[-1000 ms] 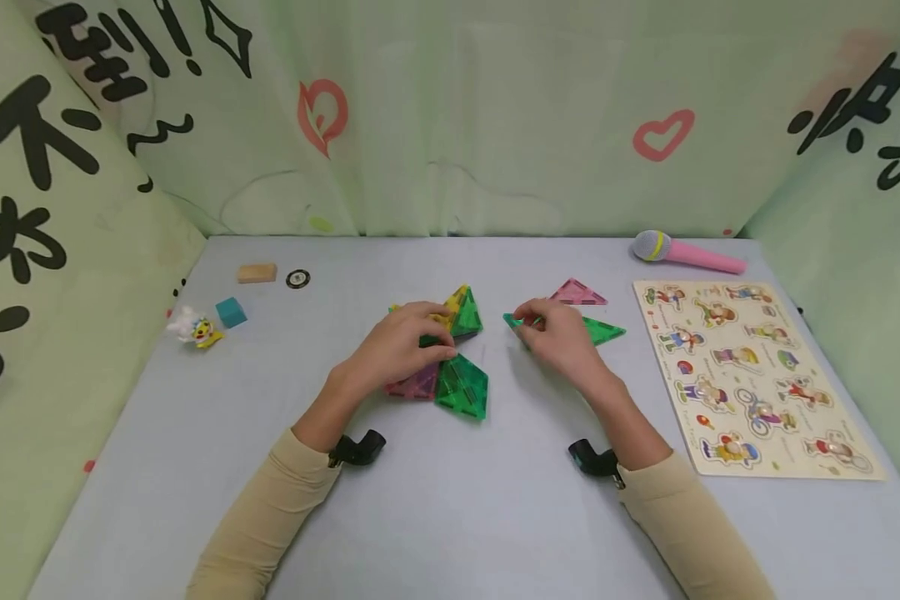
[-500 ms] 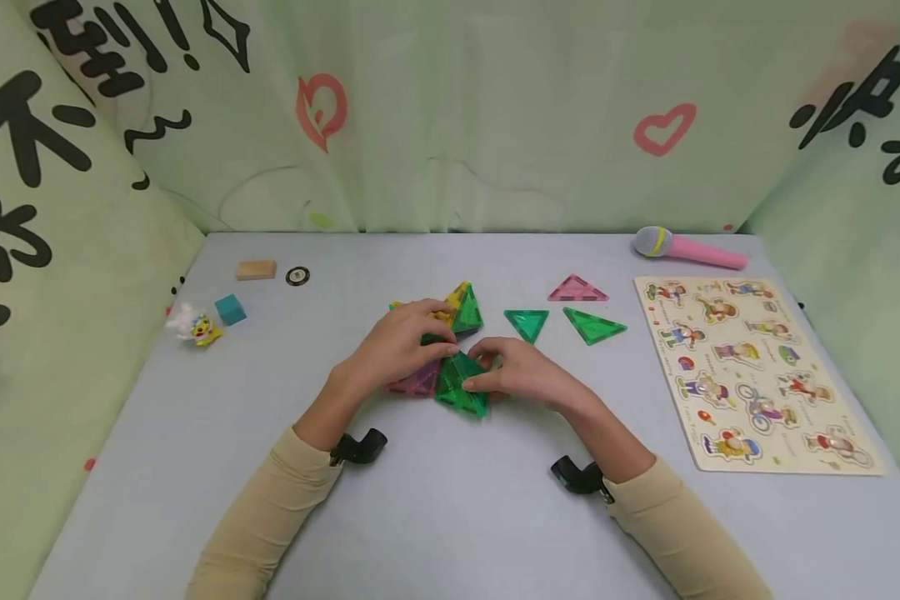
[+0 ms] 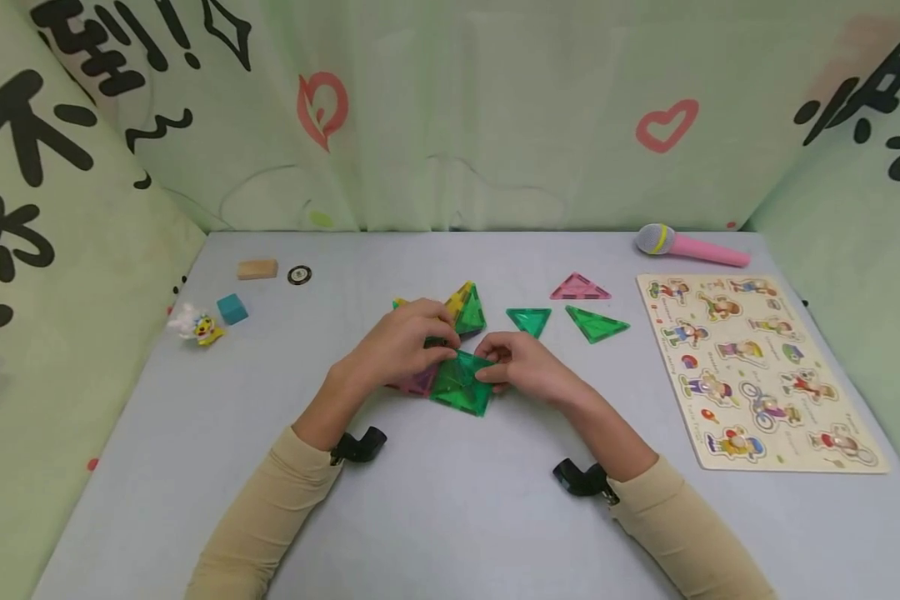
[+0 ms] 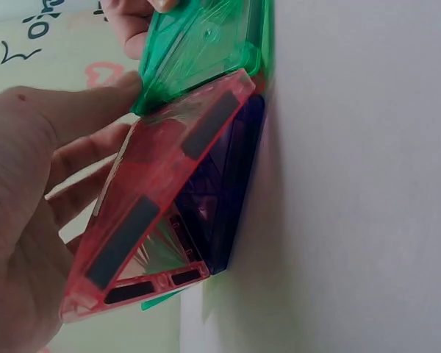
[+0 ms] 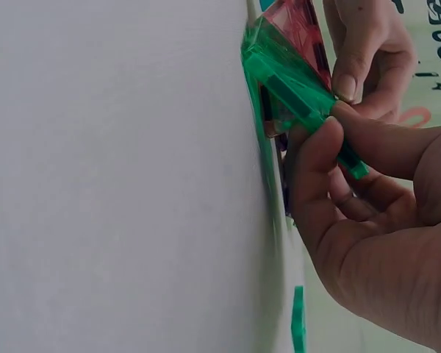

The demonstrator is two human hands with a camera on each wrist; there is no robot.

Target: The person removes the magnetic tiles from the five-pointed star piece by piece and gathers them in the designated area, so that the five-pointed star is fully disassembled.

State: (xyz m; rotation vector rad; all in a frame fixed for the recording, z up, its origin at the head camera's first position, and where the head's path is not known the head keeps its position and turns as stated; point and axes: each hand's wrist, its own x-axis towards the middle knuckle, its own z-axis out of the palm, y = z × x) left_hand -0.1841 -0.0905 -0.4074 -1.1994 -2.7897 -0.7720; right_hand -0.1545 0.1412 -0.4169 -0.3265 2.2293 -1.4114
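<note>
In the head view, a cluster of see-through magnetic tiles stands mid-table, with a yellow-and-green peak [image 3: 468, 310] behind and a pink tile [image 3: 417, 382] at the front left. My left hand [image 3: 405, 343] holds the cluster, its thumb near the joint between the red tile [image 4: 158, 173] and the green one, as the left wrist view shows. A green magnetic tile [image 3: 461, 385] slopes at the cluster's front right. My right hand [image 3: 528, 367] pinches that tile's edge between thumb and index finger, seen closely in the right wrist view. The cluster's middle is hidden under my left hand.
Loose tiles lie right of the cluster: a small green triangle [image 3: 528, 320], a longer green one [image 3: 596, 324] and a pink one [image 3: 580, 287]. A picture puzzle board [image 3: 757, 375] and pink microphone [image 3: 708, 249] are at right. At left sit a wooden block [image 3: 257, 269], black disc [image 3: 299, 275], teal cube [image 3: 232, 309] and toy figure [image 3: 207, 330].
My right hand has left the small green triangle, moved left to the cluster and taken hold of the green tile there. That tile has shifted slightly left. My left hand stays nearly in place.
</note>
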